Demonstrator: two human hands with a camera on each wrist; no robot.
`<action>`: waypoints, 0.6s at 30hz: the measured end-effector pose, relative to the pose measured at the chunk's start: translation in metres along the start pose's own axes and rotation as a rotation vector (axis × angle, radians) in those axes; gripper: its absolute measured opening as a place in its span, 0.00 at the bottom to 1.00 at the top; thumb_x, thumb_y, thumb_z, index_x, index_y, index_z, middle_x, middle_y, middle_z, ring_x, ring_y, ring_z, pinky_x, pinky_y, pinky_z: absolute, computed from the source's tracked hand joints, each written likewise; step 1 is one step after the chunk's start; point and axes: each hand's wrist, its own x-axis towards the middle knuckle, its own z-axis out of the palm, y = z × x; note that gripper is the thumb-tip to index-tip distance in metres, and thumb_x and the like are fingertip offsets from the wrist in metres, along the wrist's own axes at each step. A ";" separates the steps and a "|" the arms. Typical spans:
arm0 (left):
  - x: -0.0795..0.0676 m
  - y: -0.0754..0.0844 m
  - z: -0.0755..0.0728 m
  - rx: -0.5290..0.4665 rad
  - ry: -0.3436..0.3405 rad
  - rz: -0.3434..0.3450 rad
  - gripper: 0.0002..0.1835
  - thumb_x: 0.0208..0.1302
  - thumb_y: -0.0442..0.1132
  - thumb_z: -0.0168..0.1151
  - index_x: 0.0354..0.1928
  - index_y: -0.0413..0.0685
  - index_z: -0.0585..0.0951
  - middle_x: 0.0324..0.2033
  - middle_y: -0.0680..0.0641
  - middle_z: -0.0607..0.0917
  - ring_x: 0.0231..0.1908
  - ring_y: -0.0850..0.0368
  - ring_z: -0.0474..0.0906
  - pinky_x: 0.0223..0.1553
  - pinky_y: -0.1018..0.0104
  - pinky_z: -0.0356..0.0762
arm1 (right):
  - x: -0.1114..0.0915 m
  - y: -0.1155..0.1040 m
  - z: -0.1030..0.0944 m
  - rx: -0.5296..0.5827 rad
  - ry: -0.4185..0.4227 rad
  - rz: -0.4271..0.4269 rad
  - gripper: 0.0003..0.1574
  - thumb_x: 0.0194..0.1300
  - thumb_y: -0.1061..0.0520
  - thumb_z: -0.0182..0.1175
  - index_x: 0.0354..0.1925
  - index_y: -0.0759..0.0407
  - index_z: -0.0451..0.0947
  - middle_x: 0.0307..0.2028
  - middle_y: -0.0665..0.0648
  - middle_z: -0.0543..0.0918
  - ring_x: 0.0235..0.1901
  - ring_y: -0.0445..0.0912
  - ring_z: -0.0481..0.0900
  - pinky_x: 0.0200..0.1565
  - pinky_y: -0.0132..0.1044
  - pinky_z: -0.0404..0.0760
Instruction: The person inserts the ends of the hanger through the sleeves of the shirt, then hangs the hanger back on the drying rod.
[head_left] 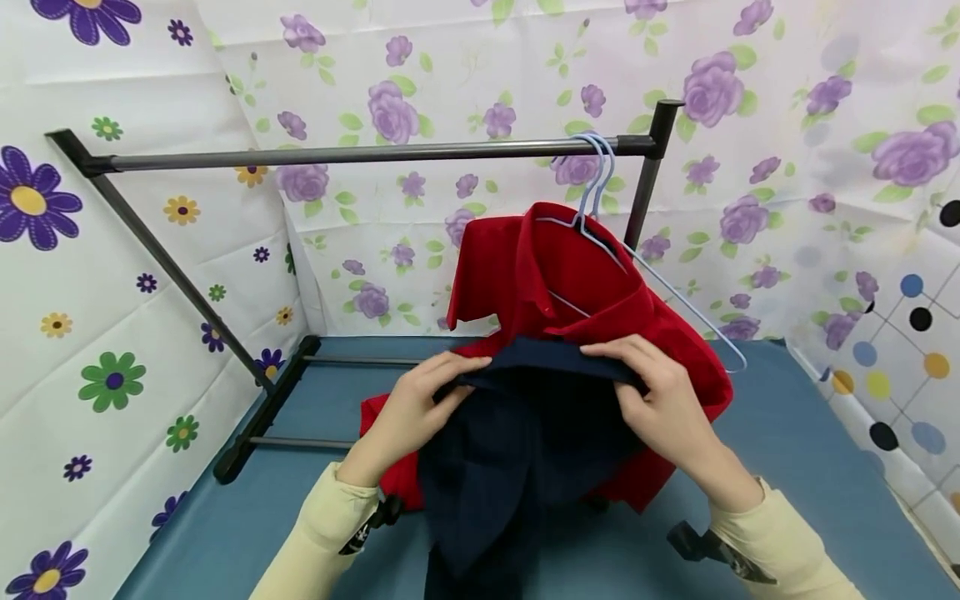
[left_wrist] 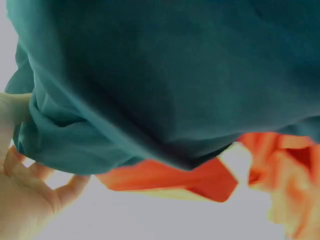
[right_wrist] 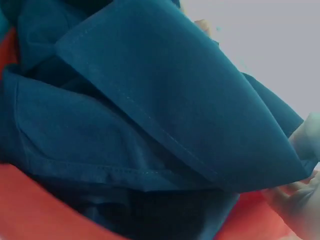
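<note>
A dark navy shirt (head_left: 487, 467) hangs between my hands, its folded collar (right_wrist: 170, 95) stretched along the top. My left hand (head_left: 411, 408) pinches the left end of that collar between thumb and fingers. The right end is pinched by my right hand (head_left: 667, 404). Directly behind the navy cloth is a red short-sleeved shirt (head_left: 585, 267), partly covered by it. Light blue wire hangers (head_left: 690, 308) show at the red shirt's neck and right side, hooked over the rack's bar (head_left: 375, 154). In the left wrist view the navy cloth (left_wrist: 150, 75) fills the upper part.
A black rack frame (head_left: 183, 275) stands on the blue tabletop (head_left: 780, 433), with lower crossbars (head_left: 360, 361) at left. Flower-patterned sheets (head_left: 510, 75) enclose the back and left; a dotted sheet (head_left: 915, 367) is at right.
</note>
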 end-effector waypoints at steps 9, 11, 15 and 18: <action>-0.048 -0.018 0.007 -0.018 -0.327 -0.171 0.16 0.70 0.39 0.65 0.56 0.62 0.85 0.46 0.63 0.83 0.45 0.66 0.77 0.46 0.64 0.77 | -0.043 0.027 0.021 0.040 -0.148 0.351 0.32 0.68 0.71 0.54 0.67 0.57 0.60 0.57 0.55 0.80 0.52 0.48 0.78 0.51 0.30 0.76; -0.059 -0.025 0.002 -0.021 -0.398 -0.222 0.13 0.70 0.41 0.65 0.54 0.62 0.86 0.45 0.64 0.83 0.46 0.66 0.77 0.48 0.63 0.77 | -0.052 0.031 0.022 0.064 -0.161 0.386 0.34 0.69 0.70 0.55 0.68 0.58 0.57 0.58 0.56 0.79 0.53 0.50 0.78 0.52 0.30 0.76; -0.076 -0.038 -0.009 -0.044 -0.501 -0.304 0.09 0.72 0.43 0.63 0.49 0.60 0.87 0.43 0.64 0.83 0.46 0.65 0.77 0.50 0.62 0.78 | -0.068 0.037 0.020 0.094 -0.184 0.445 0.35 0.71 0.66 0.58 0.69 0.55 0.55 0.58 0.55 0.78 0.55 0.50 0.78 0.54 0.27 0.75; -0.085 -0.046 -0.017 -0.096 -0.559 -0.384 0.08 0.72 0.45 0.62 0.48 0.60 0.87 0.42 0.62 0.83 0.44 0.64 0.79 0.47 0.63 0.78 | -0.079 0.041 0.018 0.108 -0.227 0.502 0.36 0.72 0.61 0.61 0.70 0.53 0.55 0.58 0.55 0.77 0.57 0.51 0.78 0.54 0.26 0.74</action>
